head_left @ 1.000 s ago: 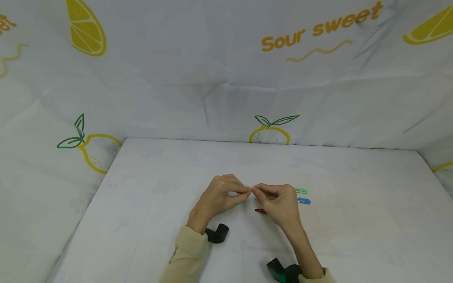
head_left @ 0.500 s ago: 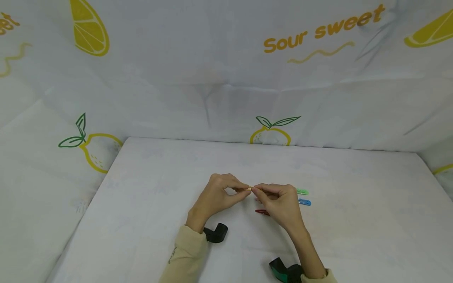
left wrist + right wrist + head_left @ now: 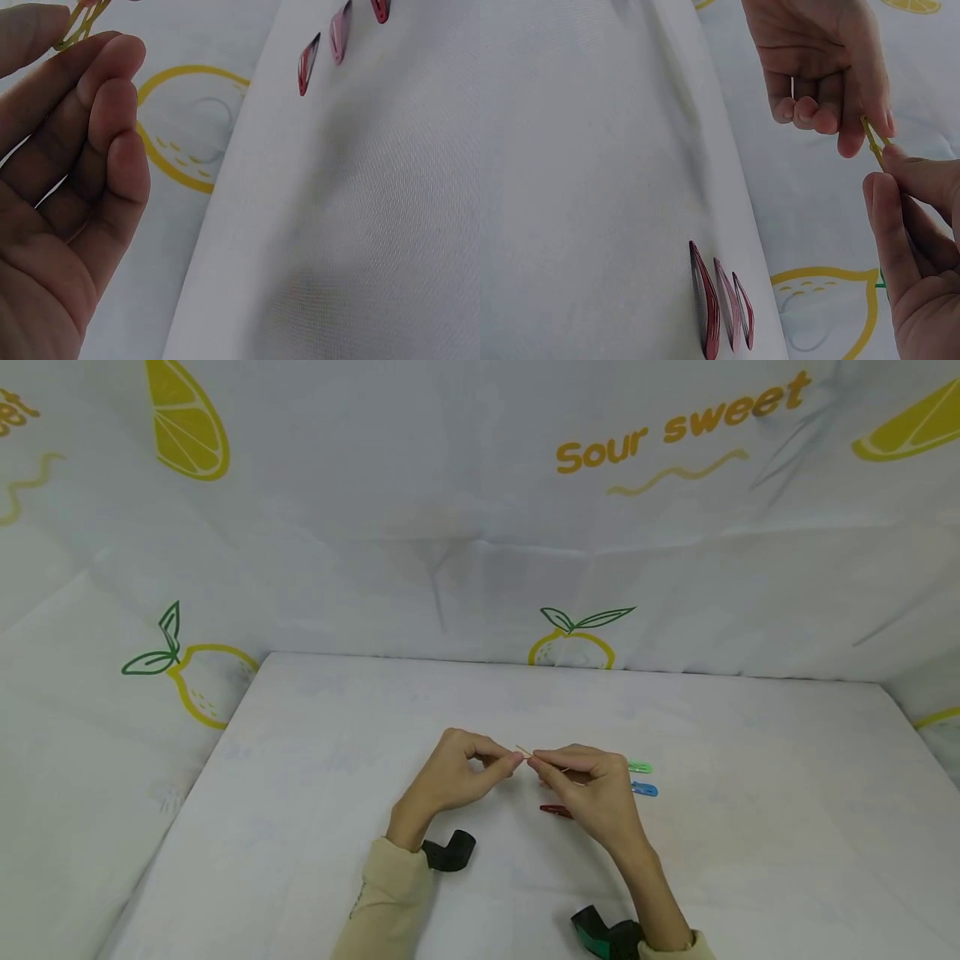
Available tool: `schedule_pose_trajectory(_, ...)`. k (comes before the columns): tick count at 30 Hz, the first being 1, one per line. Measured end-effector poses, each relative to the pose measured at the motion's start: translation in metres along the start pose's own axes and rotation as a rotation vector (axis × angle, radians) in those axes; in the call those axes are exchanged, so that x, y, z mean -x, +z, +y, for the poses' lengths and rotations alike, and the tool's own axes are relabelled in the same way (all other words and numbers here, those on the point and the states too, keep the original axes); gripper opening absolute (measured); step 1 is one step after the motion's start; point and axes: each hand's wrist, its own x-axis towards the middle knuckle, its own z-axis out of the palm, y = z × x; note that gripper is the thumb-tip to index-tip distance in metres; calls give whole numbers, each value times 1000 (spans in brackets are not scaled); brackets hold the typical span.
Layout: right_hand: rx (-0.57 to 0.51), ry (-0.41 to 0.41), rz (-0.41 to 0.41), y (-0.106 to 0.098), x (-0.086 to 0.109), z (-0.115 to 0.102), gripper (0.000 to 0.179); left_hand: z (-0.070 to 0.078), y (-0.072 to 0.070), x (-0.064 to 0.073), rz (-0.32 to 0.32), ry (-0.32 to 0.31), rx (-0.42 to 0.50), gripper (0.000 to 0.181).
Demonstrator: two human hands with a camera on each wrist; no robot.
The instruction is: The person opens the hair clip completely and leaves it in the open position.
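A small yellow snap hair clip (image 3: 874,142) is held up between both hands, its two prongs spread apart. My left hand (image 3: 457,772) has its thumb and index finger at one end of the clip. The opposite end is pinched between thumb and index finger of my right hand (image 3: 592,785), and these fingertips cover part of it. In the left wrist view the clip (image 3: 79,28) is cut off by the top edge, with the other left fingers curled below it.
On the white table (image 3: 750,818), beneath and beside the right hand, lie a green clip (image 3: 641,767), a blue clip (image 3: 645,789) and a dark red clip (image 3: 557,811). A pink clip (image 3: 730,307) shows between two reddish ones. A lemon-print cloth (image 3: 375,527) hangs behind.
The left hand has shifted slightly left, so more of the clip shows between the hands. One thin prong now stands up from it. The right hand has hardly moved.
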Motion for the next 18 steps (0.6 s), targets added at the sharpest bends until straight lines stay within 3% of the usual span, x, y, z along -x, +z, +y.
schedule_pose_trajectory(6, -93, -18, -71, -6, -1, 3, 14, 0, -2, 1, -50, 4, 50, 20)
schedule_pose_trajectory(9, -120, 23, -121, -12, -1, 4, 19, 0, -4, 2, -67, 20, 100, 17)
schedule_pose_trajectory(14, -62, 73, -190, -20, -1, 4, 28, 1, -5, 2, -86, 109, 97, 14)
schedule_pose_trajectory(18, 24, 42, -242, -24, -1, 5, 25, 1, -5, 3, -98, 165, 42, 13)
